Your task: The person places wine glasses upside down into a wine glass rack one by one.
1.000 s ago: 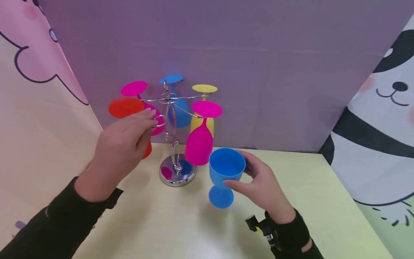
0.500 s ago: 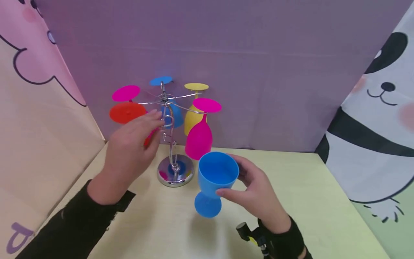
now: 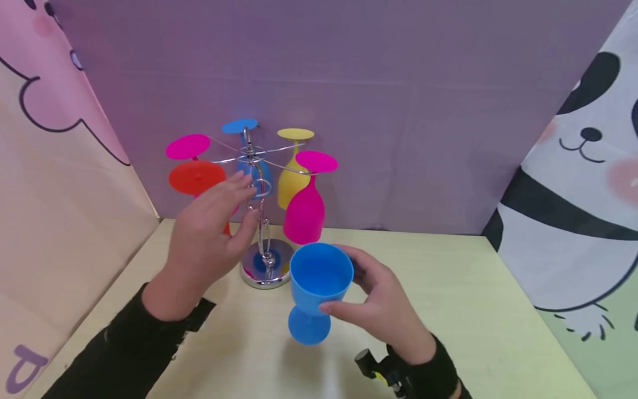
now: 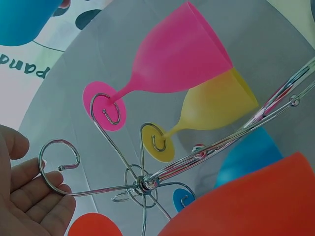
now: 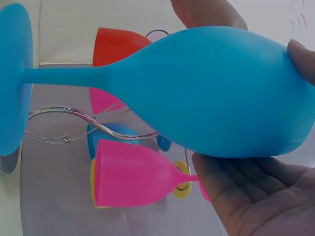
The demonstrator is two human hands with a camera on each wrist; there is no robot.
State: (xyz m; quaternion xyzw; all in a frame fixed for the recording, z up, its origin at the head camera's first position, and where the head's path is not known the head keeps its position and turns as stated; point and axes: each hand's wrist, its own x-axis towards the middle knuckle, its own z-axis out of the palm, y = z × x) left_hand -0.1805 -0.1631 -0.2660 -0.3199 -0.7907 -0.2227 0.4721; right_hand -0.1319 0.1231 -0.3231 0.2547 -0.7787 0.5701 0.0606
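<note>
A blue plastic goblet is upright above the table, its bowl held between the thumb and fingers of my right hand. My left hand is raised at a chrome goblet rack. In the left wrist view, its fingers lie loosely extended against a bare curled hook, the thumb apart. Upside down on the other hooks hang a pink goblet, a yellow goblet, another blue goblet, a second pink goblet and an orange-red goblet, partly hidden by my left hand.
The rack's round base stands on a pale table, near its back edge. Behind rises a purple-grey backdrop. Printed panels flank the table, with a panda on the right one.
The rack has turned slightly, carrying its goblets and the bare hook round. My left hand's fingers have loosened and straightened. My right hand has brought the blue goblet left and nearer.
</note>
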